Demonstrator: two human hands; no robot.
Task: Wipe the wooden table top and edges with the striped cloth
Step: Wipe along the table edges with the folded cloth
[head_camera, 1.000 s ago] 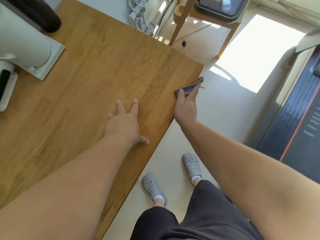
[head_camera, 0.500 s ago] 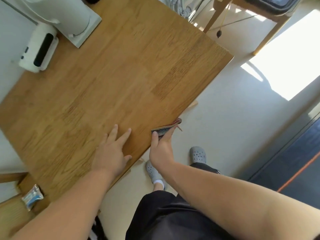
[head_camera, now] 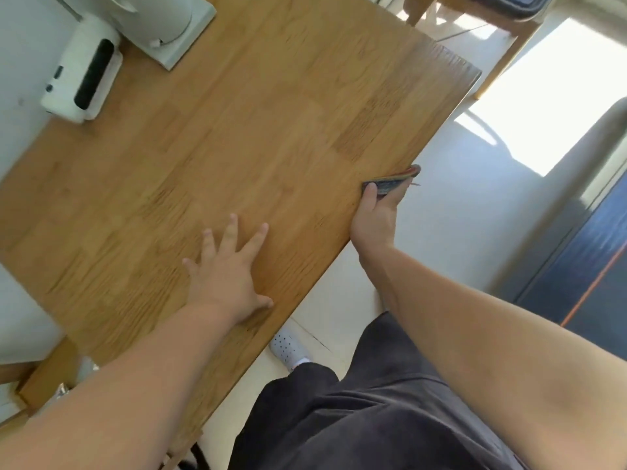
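1. Wood-grain table (head_camera: 237,130) fills most of your view; top is bare apart from white gear at the far left corner.
2. Your left hand (head_camera: 227,276) lies flat on the top near the front edge, fingers spread, holding nothing.
3. Your right hand (head_camera: 375,218) is clamped on the striped cloth (head_camera: 393,179), thumb over it, pressing it vs. the table's right edge, about midway along.
4. White device w/ black panel (head_camera: 84,79) sits beside a white base (head_camera: 169,32).
5. Pale floor (head_camera: 458,215) on the right, w/ a bright sun patch (head_camera: 549,106); dark blue panel (head_camera: 583,266) further right.
6. Grey clog (head_camera: 288,347) shows below the edge.
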